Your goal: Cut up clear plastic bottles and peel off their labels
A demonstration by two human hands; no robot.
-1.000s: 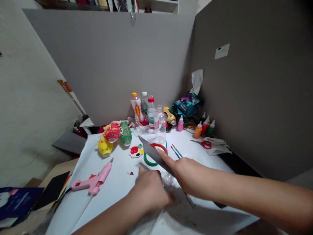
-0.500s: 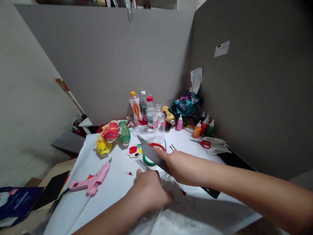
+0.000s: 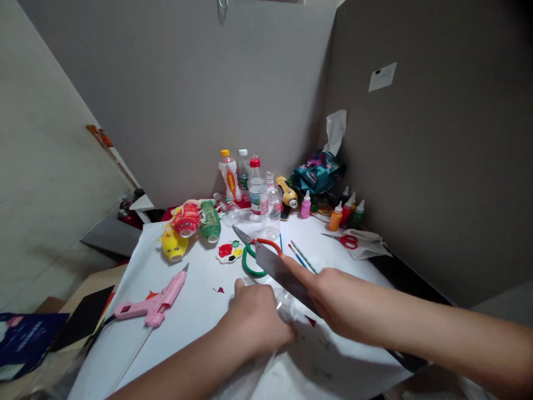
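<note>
My right hand (image 3: 328, 297) is closed on a knife with a broad grey blade (image 3: 283, 272), whose tip points up and left. Closed round a clear plastic bottle (image 3: 285, 305) is my left hand (image 3: 258, 314), low on the white-covered table (image 3: 195, 322). The blade lies above and beside the bottle; whether they touch, I cannot tell. Just beyond the blade lie scissors (image 3: 255, 273) with green and red handles. A pink glue gun (image 3: 160, 305) rests to the left, and a small palette (image 3: 229, 252) with paint sits behind my left hand.
Painted red (image 3: 187, 218), yellow (image 3: 174, 245) and green (image 3: 210, 222) bottle figures lie back left. Several bottles stand at the back, including a clear one (image 3: 271, 214). Paint bottles (image 3: 335, 218), red scissors (image 3: 348, 241) and a tissue pack (image 3: 318, 172) are right. Thin brushes (image 3: 303, 256) lie mid-table.
My right hand and the knife have moved right and down, uncovering more of the scissors and the brushes. My left hand still holds the bottle. The view has tilted slightly downward.
</note>
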